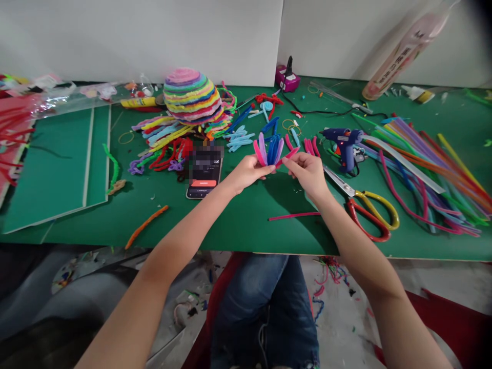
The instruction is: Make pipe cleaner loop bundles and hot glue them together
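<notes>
Over the middle of the green table, my left hand (249, 173) is closed on the base of a fan of bent pipe cleaners (273, 149), pink, lilac and blue, with the loops pointing up. My right hand (306, 171) pinches a pink pipe cleaner (289, 155) at the fan's right side; whether it is joined to the fan I cannot tell. Just behind my right hand lie short folded pink pieces (311, 146). A straight pink pipe cleaner (294, 216) rests on the table in front of it. The fingertips partly hide the fan's base.
Scissors (355, 193) and a blue glue gun (345, 146) lie to the right, beside a spread of long pipe cleaners (426, 164). At left are a phone (205, 171), a striped dome of pipe cleaners (192, 97) and a green board (57, 164). A bottle (405, 54) leans at back right.
</notes>
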`<act>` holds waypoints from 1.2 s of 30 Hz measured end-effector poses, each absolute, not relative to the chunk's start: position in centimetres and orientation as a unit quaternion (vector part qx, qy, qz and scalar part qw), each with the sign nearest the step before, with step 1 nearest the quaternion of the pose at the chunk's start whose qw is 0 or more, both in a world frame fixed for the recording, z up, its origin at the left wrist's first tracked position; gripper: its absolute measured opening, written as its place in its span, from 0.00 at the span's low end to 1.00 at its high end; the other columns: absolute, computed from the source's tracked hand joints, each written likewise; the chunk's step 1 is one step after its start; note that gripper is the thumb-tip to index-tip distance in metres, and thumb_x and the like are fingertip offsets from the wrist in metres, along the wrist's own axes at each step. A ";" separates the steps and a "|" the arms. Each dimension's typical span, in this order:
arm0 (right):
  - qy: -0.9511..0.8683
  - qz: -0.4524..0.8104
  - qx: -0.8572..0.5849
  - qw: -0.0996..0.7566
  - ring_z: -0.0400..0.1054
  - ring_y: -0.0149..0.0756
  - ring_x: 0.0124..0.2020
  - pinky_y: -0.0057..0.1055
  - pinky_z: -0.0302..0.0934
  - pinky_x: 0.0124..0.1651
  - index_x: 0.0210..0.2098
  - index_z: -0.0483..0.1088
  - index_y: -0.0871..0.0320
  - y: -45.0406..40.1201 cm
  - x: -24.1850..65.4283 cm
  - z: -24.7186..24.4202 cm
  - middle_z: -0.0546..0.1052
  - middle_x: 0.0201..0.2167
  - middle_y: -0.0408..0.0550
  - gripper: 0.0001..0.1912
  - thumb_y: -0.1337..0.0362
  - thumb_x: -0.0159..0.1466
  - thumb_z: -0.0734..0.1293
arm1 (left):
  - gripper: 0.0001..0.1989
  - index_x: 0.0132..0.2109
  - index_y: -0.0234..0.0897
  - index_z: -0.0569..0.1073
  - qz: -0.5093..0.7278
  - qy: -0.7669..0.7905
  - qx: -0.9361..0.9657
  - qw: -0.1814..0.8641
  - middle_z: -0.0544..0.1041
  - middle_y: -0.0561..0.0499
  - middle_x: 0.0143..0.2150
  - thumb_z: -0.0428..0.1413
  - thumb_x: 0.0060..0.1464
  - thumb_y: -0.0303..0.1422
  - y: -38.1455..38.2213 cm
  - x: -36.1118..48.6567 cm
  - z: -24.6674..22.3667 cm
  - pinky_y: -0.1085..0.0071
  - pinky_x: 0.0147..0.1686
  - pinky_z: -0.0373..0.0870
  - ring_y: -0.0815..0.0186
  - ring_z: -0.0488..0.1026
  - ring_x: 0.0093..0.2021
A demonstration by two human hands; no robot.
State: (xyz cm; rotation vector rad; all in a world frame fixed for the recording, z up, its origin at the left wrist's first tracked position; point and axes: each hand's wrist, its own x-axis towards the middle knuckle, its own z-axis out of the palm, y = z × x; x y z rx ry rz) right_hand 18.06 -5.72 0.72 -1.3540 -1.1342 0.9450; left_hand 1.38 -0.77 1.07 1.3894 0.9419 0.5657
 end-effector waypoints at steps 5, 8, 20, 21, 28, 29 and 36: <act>-0.479 0.399 -0.568 0.537 0.57 0.23 0.16 0.24 0.50 0.20 0.21 0.67 0.58 -5.8 18.1 0.7 0.67 0.14 0.38 0.15 0.57 0.52 0.74 | 0.12 0.42 0.29 0.75 0.260 0.409 0.608 0.628 0.80 0.43 0.38 0.61 0.50 0.31 -0.7 1.4 0.9 0.70 0.34 0.68 0.63 0.76 0.40; -0.479 0.399 -0.572 0.534 0.57 0.23 0.16 0.24 0.50 0.20 0.21 0.66 0.58 -5.8 18.0 0.8 0.67 0.14 0.38 0.17 0.55 0.50 0.75 | 0.12 0.42 0.29 0.75 0.277 0.395 0.608 0.631 0.80 0.44 0.38 0.62 0.49 0.30 -0.7 1.4 0.7 0.69 0.36 0.68 0.62 0.76 0.41; -0.475 0.396 -0.574 0.536 0.57 0.23 0.16 0.25 0.49 0.20 0.21 0.67 0.58 -5.7 18.2 0.8 0.67 0.14 0.38 0.17 0.55 0.50 0.75 | 0.14 0.40 0.31 0.76 0.285 0.400 0.605 0.627 0.78 0.46 0.37 0.58 0.54 0.40 -0.6 1.4 0.4 0.71 0.36 0.72 0.67 0.74 0.38; -0.477 0.396 -0.573 0.536 0.57 0.23 0.16 0.25 0.49 0.20 0.21 0.67 0.58 -5.8 18.2 0.9 0.67 0.14 0.38 0.17 0.55 0.50 0.75 | 0.15 0.40 0.31 0.76 0.281 0.399 0.610 0.624 0.79 0.46 0.37 0.59 0.52 0.40 -0.5 1.3 0.3 0.71 0.36 0.71 0.67 0.74 0.38; -0.481 0.404 -0.568 0.531 0.56 0.22 0.16 0.25 0.50 0.20 0.21 0.67 0.58 -5.8 18.1 0.9 0.66 0.14 0.37 0.17 0.54 0.50 0.75 | 0.16 0.41 0.32 0.77 0.283 0.354 0.645 0.616 0.80 0.47 0.38 0.63 0.46 0.38 -0.4 1.1 0.0 0.65 0.43 0.70 0.65 0.74 0.38; -0.483 0.405 -0.568 0.529 0.56 0.22 0.16 0.25 0.50 0.20 0.21 0.67 0.58 -5.8 18.0 0.9 0.66 0.14 0.37 0.17 0.54 0.50 0.75 | 0.16 0.41 0.32 0.77 0.286 0.351 0.648 0.612 0.80 0.47 0.39 0.63 0.46 0.37 -0.5 1.1 0.0 0.64 0.45 0.69 0.64 0.75 0.39; -0.491 0.409 -0.567 0.520 0.56 0.23 0.17 0.25 0.50 0.21 0.21 0.66 0.58 -5.9 17.9 0.5 0.66 0.15 0.37 0.17 0.54 0.53 0.73 | 0.11 0.36 0.35 0.78 0.298 0.386 0.673 0.555 0.80 0.50 0.35 0.64 0.45 0.36 -0.9 1.1 0.1 0.62 0.47 0.69 0.63 0.74 0.40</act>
